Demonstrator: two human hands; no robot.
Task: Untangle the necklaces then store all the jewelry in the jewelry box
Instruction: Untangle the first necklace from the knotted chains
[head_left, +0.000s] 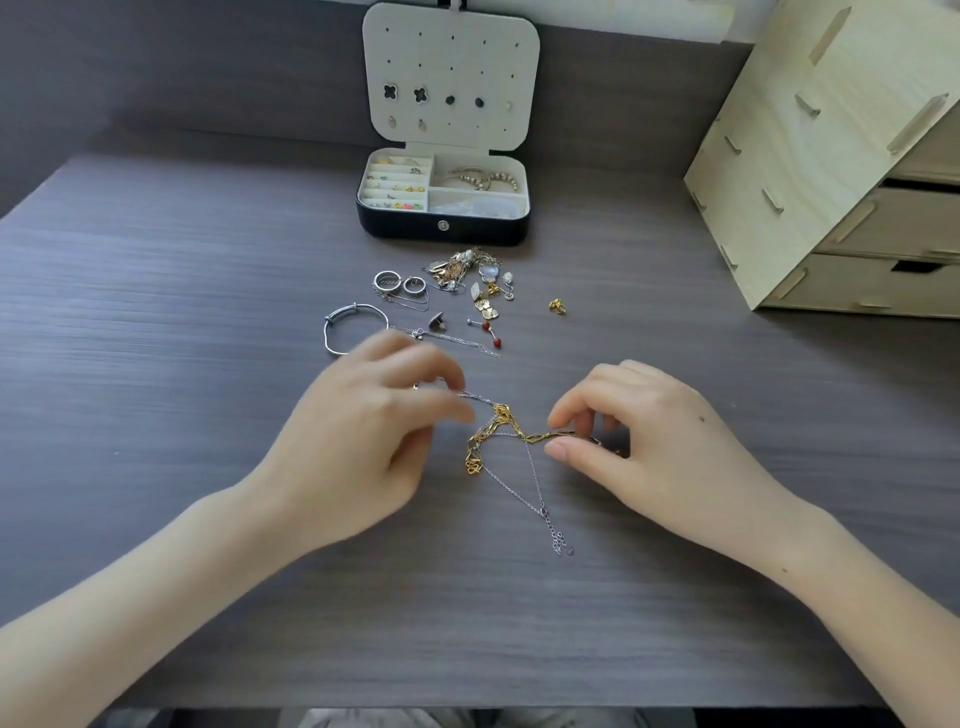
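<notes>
Gold links of a paper-clip chain necklace (511, 431) lie knotted with a thin silver chain (519, 493) at the centre of the grey wood-grain table (156, 312), between our two hands. Our right hand (649, 441), at 3 o'clock from the knot, pinches the gold chain's end between thumb and forefinger, with the other fingers curled. Our left hand (374, 431), at 9 o'clock, is motion-blurred. Its fingers are curled, and it seems to pinch a strand of the silver chain running from the knot. The silver chain's clasp end trails off toward 5 o'clock.

At 12 o'clock from the hands sits loose jewelry:
- a silver bangle (332, 332), partly behind the left fingers
- two silver rings (387, 282)
- a heap of pendants and chains (460, 270)
- red-bead earrings (488, 330)
- a small gold stud (557, 306), apart at 1 o'clock

Farther on at 12 o'clock the black jewelry box (443, 228) stands open. Its cream lid (452, 52) is upright and holds earrings, and bracelets (480, 179) lie in its rear right compartment. A pale wooden drawer unit (831, 156) stands at 2 o'clock.
</notes>
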